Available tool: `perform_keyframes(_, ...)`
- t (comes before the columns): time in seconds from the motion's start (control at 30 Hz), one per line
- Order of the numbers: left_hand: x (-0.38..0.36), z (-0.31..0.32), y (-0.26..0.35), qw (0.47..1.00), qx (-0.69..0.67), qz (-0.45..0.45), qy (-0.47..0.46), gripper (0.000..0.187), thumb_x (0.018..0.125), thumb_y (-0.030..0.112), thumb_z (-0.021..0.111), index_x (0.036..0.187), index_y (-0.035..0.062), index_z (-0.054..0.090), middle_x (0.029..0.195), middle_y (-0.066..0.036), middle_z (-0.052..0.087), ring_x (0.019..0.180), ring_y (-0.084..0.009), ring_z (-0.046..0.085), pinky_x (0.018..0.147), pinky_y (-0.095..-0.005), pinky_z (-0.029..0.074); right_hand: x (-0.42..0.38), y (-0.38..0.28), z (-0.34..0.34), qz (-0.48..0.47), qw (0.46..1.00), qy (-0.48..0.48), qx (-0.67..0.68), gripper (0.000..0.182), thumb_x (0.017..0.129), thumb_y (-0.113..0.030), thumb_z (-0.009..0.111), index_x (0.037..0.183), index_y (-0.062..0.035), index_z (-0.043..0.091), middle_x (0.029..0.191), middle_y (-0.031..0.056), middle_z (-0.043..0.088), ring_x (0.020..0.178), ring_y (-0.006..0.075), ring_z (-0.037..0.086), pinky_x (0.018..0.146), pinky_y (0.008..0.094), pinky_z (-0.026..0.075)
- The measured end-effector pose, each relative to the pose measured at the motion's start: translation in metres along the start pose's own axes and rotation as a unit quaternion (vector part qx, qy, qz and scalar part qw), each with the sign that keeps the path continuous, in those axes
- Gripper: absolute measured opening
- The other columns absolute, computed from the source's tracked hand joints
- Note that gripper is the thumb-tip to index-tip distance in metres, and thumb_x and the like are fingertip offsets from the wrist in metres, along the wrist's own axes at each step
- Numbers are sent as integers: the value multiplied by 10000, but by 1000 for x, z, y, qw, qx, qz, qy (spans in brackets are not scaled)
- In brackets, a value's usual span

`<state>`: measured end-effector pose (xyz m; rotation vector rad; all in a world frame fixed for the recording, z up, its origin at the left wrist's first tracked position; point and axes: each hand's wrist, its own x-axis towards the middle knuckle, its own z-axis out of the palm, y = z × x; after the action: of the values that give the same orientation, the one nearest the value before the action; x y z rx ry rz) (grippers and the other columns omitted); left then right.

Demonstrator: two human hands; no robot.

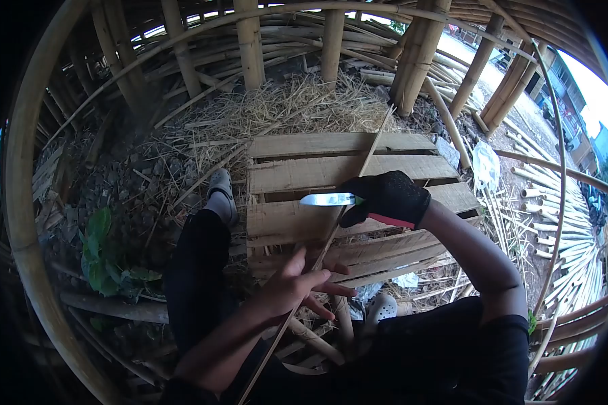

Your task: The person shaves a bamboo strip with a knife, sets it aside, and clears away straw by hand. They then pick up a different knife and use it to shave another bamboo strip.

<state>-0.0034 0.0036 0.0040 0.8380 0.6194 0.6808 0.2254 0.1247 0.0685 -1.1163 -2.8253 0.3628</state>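
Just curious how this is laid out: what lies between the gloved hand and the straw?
Wooden slats, crossed by a thin bamboo strip, as the head view shows.

Our bare left hand (297, 282) spreads its fingers (334, 290), its forearm (226, 344) slanting upward; our black-and-red gloved right hand (388, 197) is curled closed, elbow (505, 289) bent.

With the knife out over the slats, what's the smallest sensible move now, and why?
Probably close the left hand around the thin strip before moving the knife: the left fingers are spread, while the gloved right hand holds the knife, its blade right by the strip.
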Motion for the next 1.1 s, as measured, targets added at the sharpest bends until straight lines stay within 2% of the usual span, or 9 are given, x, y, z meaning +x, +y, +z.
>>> perform_keyframes(0.07,-8,5,5,1000,7,7,22,671,962,51,461,1524,51,95,1297,-233,509,1064,-361,671,596,-331,640,-1,1,3,130,988,81,12,556,868,-571,638,1158,-97,647,1049,142,705,955,324,687,844,422,529)
perform_keyframes(0.1,-10,7,6,999,15,12,43,679,960,48,469,1526,57,94,1275,-228,527,1017,-354,693,535,-308,627,2,4,2,130,988,80,11,556,868,-571,638,1158,-97,647,1049,142,705,955,324,687,844,422,529)
perform_keyframes(0.17,-8,7,2,999,21,18,34,689,958,54,487,1525,57,96,1254,-225,544,980,-346,704,491,-283,601,11,14,-4,285,956,66,-21,615,882,-622,580,1188,-91,640,1036,161,705,971,337,682,852,431,525)
perform_keyframes(0.33,-6,10,-3,998,27,20,51,715,942,61,546,1520,61,126,1194,-199,583,885,-307,725,378,-228,508,17,41,8,247,965,89,-22,564,902,-601,569,1124,-93,675,993,172,708,940,346,685,826,432,532)
perform_keyframes(0.5,-9,2,-8,997,-25,28,68,646,913,30,583,1483,49,281,1110,-170,593,717,-214,688,339,-194,413,-9,-3,18,-96,991,86,-42,317,908,-415,647,968,-108,699,888,102,702,787,264,697,650,383,550)
perform_keyframes(0.77,-22,6,0,990,-106,29,85,630,839,-24,519,1438,-30,326,1070,-176,570,829,-261,697,342,-181,416,-25,-47,21,-100,966,164,-173,252,892,-361,662,883,-110,676,771,53,636,680,213,654,561,360,515)
perform_keyframes(0.9,-22,7,-1,989,-134,21,64,531,857,-8,510,1364,-67,362,1110,-186,572,965,-329,701,424,-234,543,-37,-53,16,-100,960,122,-231,235,882,-331,674,891,-98,653,788,48,608,673,184,643,551,337,511)
perform_keyframes(1.03,-22,5,1,981,-185,-6,61,510,841,4,486,1339,-70,402,1140,-198,569,1024,-355,682,503,-275,615,-41,-64,26,-97,982,49,-153,226,874,-323,679,884,-100,642,786,47,607,649,188,640,519,339,501)
perform_keyframes(1.1,-22,4,-4,971,-229,-12,65,515,839,11,485,1343,-64,408,1146,-202,570,1041,-358,676,510,-283,617,-37,-61,38,-135,979,133,-78,220,862,-301,692,968,-109,672,701,43,584,603,202,638,490,346,489)
